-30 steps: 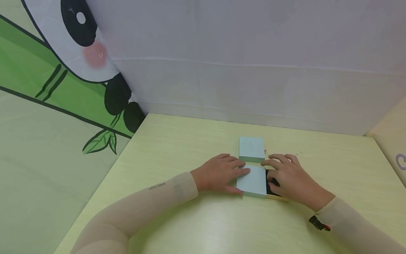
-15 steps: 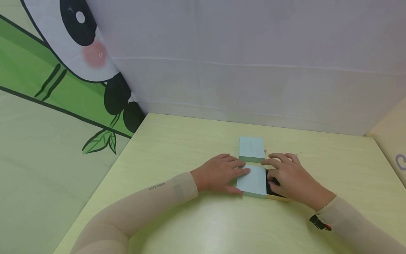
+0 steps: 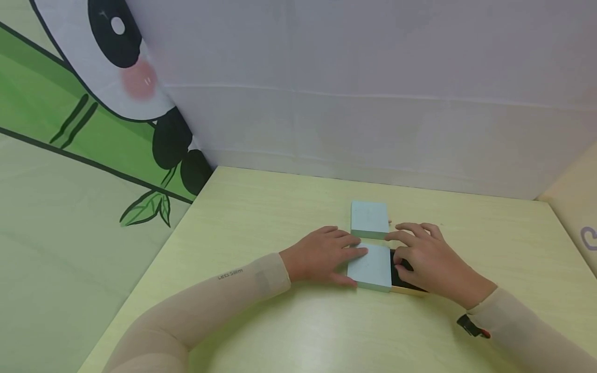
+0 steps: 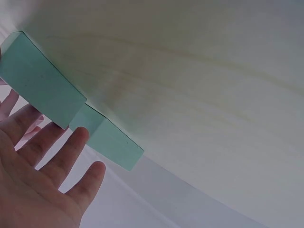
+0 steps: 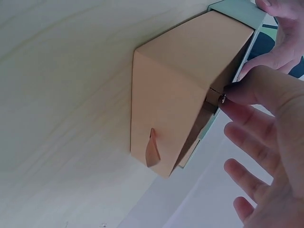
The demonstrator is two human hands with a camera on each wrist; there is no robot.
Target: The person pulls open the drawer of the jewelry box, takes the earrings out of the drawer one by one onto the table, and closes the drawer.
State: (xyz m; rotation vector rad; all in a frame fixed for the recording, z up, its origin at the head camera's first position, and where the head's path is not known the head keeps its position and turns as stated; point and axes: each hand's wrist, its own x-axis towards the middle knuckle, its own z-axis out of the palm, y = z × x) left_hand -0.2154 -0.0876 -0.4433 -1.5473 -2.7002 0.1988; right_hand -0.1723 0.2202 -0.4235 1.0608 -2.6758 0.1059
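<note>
On the table, a pale green drawer box (image 3: 370, 267) lies with its orange inner tray (image 5: 166, 95) pulled partly out to the right. The tray's inside looks black in the head view, and a small orange pull tab (image 5: 152, 151) hangs from its end. My left hand (image 3: 326, 256) rests with extended fingers on the green sleeve's left side. Over the tray opening, my right hand (image 3: 431, 264) pinches a small shiny metallic piece (image 5: 223, 98) between thumb and index finger. Its other fingers are loosely bent. I cannot tell what kind of piece it is.
A second pale green box (image 3: 369, 218) sits just behind the first, shut, with a bit of its tab at the right side. The light wooden table (image 3: 280, 207) runs back to a pale cloth backdrop (image 3: 373, 103). A cartoon-printed cloth (image 3: 93, 155) hangs at the left.
My right hand has shifted very slightly to the right over the tray, its thumb and index finger still together. My left hand and both boxes stay almost as they were.
</note>
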